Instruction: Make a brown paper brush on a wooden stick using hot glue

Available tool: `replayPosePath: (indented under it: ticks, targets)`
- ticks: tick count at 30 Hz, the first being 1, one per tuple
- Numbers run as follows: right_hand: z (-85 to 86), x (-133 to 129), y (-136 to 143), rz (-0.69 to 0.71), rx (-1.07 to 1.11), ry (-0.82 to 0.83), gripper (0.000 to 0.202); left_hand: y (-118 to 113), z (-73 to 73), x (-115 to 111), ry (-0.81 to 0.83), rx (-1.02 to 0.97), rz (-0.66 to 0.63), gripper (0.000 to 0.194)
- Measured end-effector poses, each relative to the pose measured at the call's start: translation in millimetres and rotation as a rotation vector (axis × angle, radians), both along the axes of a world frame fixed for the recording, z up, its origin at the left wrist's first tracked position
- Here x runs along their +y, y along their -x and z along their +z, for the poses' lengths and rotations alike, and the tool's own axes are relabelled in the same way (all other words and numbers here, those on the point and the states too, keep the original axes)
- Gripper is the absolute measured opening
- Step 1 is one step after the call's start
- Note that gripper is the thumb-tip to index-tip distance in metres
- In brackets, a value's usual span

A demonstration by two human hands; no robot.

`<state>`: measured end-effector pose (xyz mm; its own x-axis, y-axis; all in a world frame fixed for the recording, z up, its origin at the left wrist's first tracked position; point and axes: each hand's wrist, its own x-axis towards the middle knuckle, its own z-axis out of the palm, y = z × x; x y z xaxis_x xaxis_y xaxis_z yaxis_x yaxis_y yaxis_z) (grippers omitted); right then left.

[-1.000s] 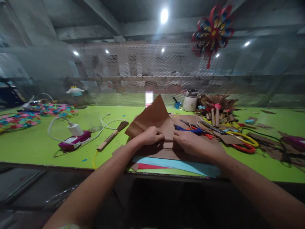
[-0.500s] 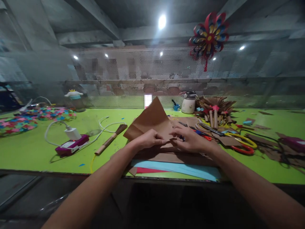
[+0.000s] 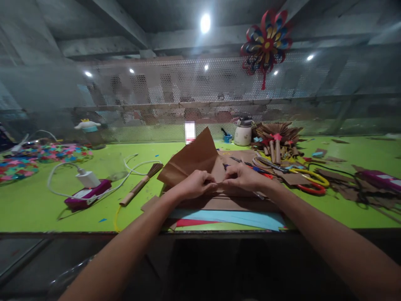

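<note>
A large sheet of brown kraft paper stands partly raised, its pointed corner up and its lower edge bent toward me. My left hand pinches that lower edge with curled fingers. Close beside it, my right hand pinches the same paper, thumb against fingertips, the two hands almost touching. Beneath them lie more flat brown sheets, with light blue paper and red paper at the table's front edge. Just beyond my right hand lie scissors with dark blades.
Yellow-handled scissors, paper scraps and a pile of folded paper fans lie on the right. A white jug stands behind. On the left are a purple power strip, a white cable, a rolled paper brush shape and colourful paper stars.
My right hand has closed from loosely spread fingers into a pinch on the paper and moved nearer the left hand. The view has shifted slightly to the right.
</note>
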<state>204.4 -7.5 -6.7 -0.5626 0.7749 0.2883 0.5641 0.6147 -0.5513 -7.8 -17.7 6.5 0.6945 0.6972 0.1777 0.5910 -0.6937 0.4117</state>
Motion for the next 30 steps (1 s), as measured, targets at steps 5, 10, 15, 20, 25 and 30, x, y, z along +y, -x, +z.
replayPosePath:
  ticks: [5, 10, 15, 20, 25, 30]
  targets:
    - [6.0, 0.8, -6.1, -0.007, 0.078, 0.161, 0.019, 4.9, 2.6, -0.3, 0.158, -0.028, 0.01, 0.033]
    - [8.2, 5.4, -18.9, 0.022, 0.493, 0.375, 0.029, 9.5, 5.1, 1.0, 0.439, -0.263, -0.039, 0.034]
    - [11.3, 2.5, -19.3, 0.059, 0.802, 0.374, 0.025, 8.6, -0.1, 1.3, 0.595, -0.424, -0.083, 0.031]
    - [14.6, -13.3, -4.5, 0.356, 0.596, 0.438, 0.036, 2.8, -8.4, -0.5, 0.712, -0.499, -0.139, 0.027]
    - [13.5, -20.4, 5.8, 0.445, 0.608, 0.394, 0.016, -1.9, -6.8, -9.9, 0.859, -0.457, -0.221, 0.023]
    - [12.8, -17.2, 3.7, 0.344, 0.568, 0.35, 0.019, 2.2, -0.2, -3.9, 0.759, -0.459, -0.191, 0.024]
